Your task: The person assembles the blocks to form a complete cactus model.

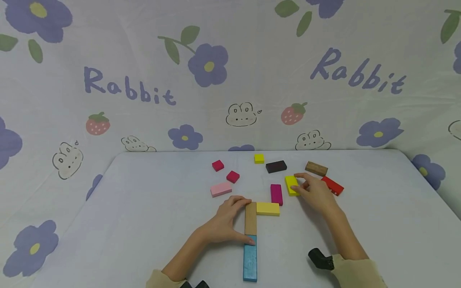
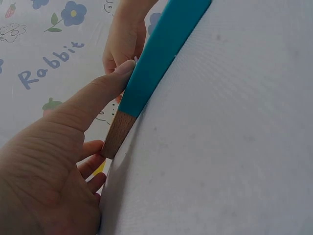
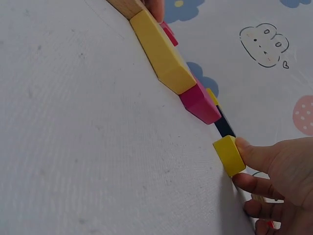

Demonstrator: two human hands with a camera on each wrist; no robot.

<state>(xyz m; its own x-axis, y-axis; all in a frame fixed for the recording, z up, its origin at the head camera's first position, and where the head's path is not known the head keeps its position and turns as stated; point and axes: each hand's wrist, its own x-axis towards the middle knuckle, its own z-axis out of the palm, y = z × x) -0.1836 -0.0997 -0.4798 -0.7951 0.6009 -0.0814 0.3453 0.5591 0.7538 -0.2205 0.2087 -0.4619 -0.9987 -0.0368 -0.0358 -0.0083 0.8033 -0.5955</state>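
Note:
In the head view my left hand [image 1: 224,224] spans a wooden block [image 1: 250,218] and a blue block [image 1: 250,262] that lie end to end. Its thumb, nearly straight, touches the blue block, while a fingertip rests at the wooden block's far end. A pale yellow block [image 1: 268,209] joins the wooden one at a right angle, and a magenta block [image 1: 276,194] stands at its far right corner. My right hand [image 1: 318,193] pinches a bright yellow block [image 1: 291,185] between thumb and finger. The right wrist view shows this yellow block [image 3: 229,155] low over or on the table.
Behind lie a pink block [image 1: 221,189], two small red blocks [image 1: 233,177], a small yellow block [image 1: 259,159] and a black block [image 1: 276,167]. Beyond my right hand are a brown block [image 1: 316,168] and a red block [image 1: 333,186]. A patterned cloth [image 1: 266,72] hangs behind the white table [image 1: 144,208].

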